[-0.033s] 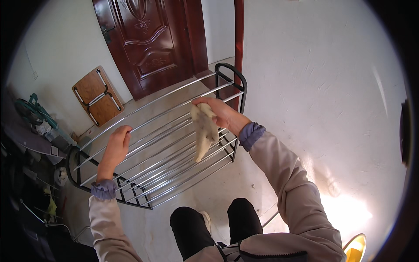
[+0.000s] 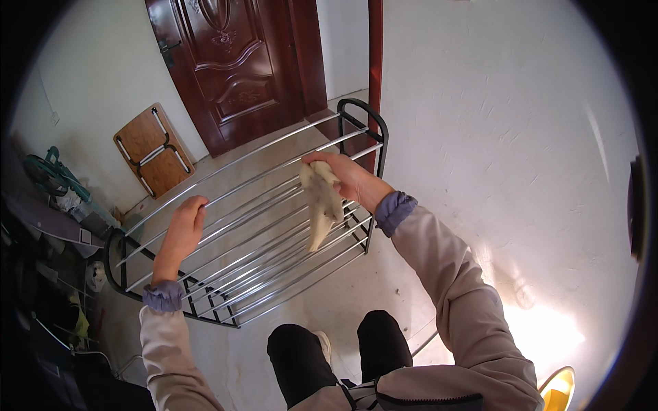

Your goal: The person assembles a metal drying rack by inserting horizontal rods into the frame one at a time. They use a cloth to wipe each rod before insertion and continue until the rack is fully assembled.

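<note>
A metal rack [image 2: 257,175] with several silver rods and black end frames stands in front of me. My right hand [image 2: 346,179] is closed on a pale, grey-stained cloth [image 2: 321,202], pressed against one of the upper rods toward the rack's right end. The rest of the cloth hangs down over the lower rods. Toward the left end, my left hand [image 2: 184,229] is closed around the same upper rod. Its fingertips are partly hidden behind the hand.
Behind the rack is a dark red carved door [image 2: 240,82]. A folded wooden table [image 2: 156,152] leans on the left wall, beside a green-handled item [image 2: 58,171] and dark clutter. A white wall [image 2: 507,137] runs along the right. Something yellow [image 2: 558,390] lies low at right.
The hanging end of the cloth has shifted up very slightly. Both hands and the rack look the same.
</note>
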Motion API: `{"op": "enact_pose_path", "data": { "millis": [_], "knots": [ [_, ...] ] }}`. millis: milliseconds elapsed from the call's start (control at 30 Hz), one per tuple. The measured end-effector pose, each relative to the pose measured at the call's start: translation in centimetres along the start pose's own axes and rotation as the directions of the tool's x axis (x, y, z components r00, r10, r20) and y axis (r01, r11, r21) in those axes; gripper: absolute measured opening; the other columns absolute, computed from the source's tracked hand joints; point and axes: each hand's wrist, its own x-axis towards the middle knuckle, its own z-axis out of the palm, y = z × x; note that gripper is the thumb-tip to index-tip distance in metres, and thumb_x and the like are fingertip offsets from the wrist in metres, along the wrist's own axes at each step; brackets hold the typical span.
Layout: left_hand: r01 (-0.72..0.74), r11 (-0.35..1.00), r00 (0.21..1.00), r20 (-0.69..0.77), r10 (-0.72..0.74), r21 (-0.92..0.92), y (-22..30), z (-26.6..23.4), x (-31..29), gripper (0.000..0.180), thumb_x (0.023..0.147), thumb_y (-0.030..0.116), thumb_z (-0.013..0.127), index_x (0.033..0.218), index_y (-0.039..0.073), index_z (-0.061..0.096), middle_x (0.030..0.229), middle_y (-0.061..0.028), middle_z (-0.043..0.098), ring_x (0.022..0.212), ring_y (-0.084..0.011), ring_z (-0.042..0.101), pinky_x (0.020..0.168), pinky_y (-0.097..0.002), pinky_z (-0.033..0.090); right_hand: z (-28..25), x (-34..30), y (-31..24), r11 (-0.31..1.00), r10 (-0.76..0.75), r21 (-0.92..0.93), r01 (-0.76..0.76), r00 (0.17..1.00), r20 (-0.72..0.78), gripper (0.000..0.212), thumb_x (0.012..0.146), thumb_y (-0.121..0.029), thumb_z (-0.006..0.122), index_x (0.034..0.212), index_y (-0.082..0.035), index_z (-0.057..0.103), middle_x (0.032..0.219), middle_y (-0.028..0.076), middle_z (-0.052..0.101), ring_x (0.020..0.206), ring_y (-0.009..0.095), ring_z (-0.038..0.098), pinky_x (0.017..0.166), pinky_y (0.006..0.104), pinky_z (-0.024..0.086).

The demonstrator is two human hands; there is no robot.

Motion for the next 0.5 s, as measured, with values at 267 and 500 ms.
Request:
{"op": "enact_pose_path", "data": {
  "millis": [267,500],
  "knots": [
    [0.003,1.000,0.999,0.035,-0.003,-0.003,0.3,0.1,0.6,0.014,0.097,0.002,0.056,0.110,-0.001,0.060,0.105,-0.0232,0.067,0.097,-0.0457,0.063,0.081,-0.0464,0.051,-1.5,1.3,0.1,0.998,0.059,0.008,-0.059,0.996,0.063,0.021,0.098,-0.027,0.063,0.099,-0.007,0.069,0.088,0.005,0.070,0.076,0.017,0.068,0.070,0.0339,0.058],
    [-0.062,0.998,0.998,0.023,0.062,-0.013,-1.2,1.2,1.1,0.015,0.096,0.003,0.057,0.110,0.001,0.061,0.102,-0.0219,0.067,0.093,-0.0421,0.065,0.079,-0.0446,0.051,-2.8,1.5,0.9,0.995,-0.070,-0.064,0.073,0.997,0.040,0.024,0.101,-0.029,0.059,0.111,-0.010,0.069,0.099,0.005,0.070,0.086,0.019,0.068,0.077,0.0359,0.060]
  ]
}}
